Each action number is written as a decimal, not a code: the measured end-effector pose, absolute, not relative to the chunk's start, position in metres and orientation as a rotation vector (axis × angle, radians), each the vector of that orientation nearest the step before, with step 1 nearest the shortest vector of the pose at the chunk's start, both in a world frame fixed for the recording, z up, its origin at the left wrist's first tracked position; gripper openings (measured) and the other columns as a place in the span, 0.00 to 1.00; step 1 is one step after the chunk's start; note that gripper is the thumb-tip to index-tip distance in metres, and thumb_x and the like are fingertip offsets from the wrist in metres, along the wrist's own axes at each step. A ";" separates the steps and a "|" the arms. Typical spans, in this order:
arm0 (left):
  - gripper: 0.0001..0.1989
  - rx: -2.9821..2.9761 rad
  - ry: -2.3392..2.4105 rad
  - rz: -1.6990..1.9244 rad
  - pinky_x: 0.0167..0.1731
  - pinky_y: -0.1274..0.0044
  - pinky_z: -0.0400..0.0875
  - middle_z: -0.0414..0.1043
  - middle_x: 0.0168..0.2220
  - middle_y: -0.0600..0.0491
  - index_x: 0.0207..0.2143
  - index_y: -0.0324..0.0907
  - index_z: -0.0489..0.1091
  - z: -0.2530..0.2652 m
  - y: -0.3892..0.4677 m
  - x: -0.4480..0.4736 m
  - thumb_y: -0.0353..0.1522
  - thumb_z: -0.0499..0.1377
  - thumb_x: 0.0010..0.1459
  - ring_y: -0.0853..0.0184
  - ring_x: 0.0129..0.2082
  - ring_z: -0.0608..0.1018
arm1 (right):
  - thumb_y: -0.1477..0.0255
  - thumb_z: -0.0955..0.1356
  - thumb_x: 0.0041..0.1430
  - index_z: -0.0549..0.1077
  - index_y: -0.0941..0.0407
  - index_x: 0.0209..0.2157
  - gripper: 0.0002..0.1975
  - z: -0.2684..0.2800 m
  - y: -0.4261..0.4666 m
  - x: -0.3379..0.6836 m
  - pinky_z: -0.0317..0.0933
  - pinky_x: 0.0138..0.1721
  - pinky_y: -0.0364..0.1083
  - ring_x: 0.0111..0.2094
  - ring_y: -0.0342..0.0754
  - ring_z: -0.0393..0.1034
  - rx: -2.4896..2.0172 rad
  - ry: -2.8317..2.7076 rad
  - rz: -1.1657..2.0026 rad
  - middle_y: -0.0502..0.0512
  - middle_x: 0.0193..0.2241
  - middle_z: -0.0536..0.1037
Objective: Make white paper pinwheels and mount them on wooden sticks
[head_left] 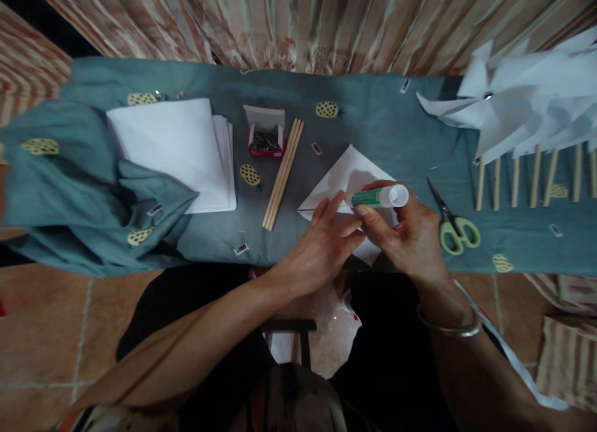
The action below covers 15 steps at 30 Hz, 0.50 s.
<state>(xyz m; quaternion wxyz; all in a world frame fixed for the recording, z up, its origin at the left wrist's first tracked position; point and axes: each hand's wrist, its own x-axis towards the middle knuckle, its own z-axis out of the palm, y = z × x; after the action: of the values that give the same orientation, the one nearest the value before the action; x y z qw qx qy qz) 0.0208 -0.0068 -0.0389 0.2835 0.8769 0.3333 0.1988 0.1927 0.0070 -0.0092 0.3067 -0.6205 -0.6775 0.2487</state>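
A white square of paper (pixel 347 174) lies turned cornerwise on the cloth-covered table before me, with a cut or fold line running in from its left corner. My left hand (pixel 321 245) rests on its lower left part, fingers stretched out and pressing it down. Above the paper's middle, my right hand (pixel 408 230) grips a green and white glue stick (pixel 373 197) between thumb and fingers. The glue stick's hollow white base points to the right, and its other end is near the left fingertips. Both hands hide much of the paper's lower half.
Three wooden sticks (pixel 283 174) lie beside a small open box of metal pins (pixel 265 133). Stacked white paper (pixel 168 152) sits left, partly under bunched cloth. Green-handled scissors (pixel 454 224) lie right of my hand, below several finished paper pinwheels (pixel 527 96) on sticks.
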 end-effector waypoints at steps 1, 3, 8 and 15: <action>0.17 2.348 0.892 0.533 0.66 0.49 0.45 0.70 0.56 0.50 0.47 0.43 0.72 -0.039 -0.006 0.021 0.22 0.49 0.61 0.52 0.71 0.43 | 0.61 0.71 0.57 0.74 0.51 0.43 0.14 -0.011 0.008 0.193 0.69 0.45 0.55 0.41 0.55 0.76 -1.632 -1.733 0.727 0.56 0.39 0.81; 0.16 2.349 0.888 0.520 0.66 0.49 0.45 0.71 0.55 0.49 0.45 0.41 0.73 -0.037 -0.005 0.021 0.22 0.49 0.62 0.51 0.71 0.44 | 0.61 0.72 0.55 0.75 0.51 0.40 0.13 -0.017 0.010 0.194 0.70 0.44 0.54 0.38 0.53 0.77 -1.564 -1.554 0.903 0.53 0.36 0.81; 0.15 2.343 0.906 0.488 0.65 0.47 0.48 0.71 0.55 0.47 0.44 0.41 0.73 -0.032 -0.004 0.020 0.23 0.49 0.62 0.51 0.70 0.49 | 0.58 0.69 0.58 0.75 0.50 0.35 0.10 -0.031 0.021 0.207 0.71 0.49 0.55 0.41 0.50 0.77 -1.374 -1.146 1.200 0.51 0.36 0.81; 0.17 2.307 0.884 0.781 0.63 0.55 0.57 0.71 0.56 0.45 0.48 0.38 0.72 -0.033 -0.005 0.017 0.22 0.50 0.61 0.52 0.67 0.58 | 0.55 0.66 0.61 0.75 0.49 0.36 0.13 -0.026 0.022 0.228 0.72 0.51 0.57 0.49 0.51 0.76 -1.277 -1.065 1.288 0.52 0.41 0.81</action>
<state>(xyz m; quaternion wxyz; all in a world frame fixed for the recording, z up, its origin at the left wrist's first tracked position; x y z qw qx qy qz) 0.0169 -0.0047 -0.0328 0.2719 0.8568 0.3284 0.2900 0.2276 0.0218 -0.0265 0.4963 -0.5272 -0.4396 0.5315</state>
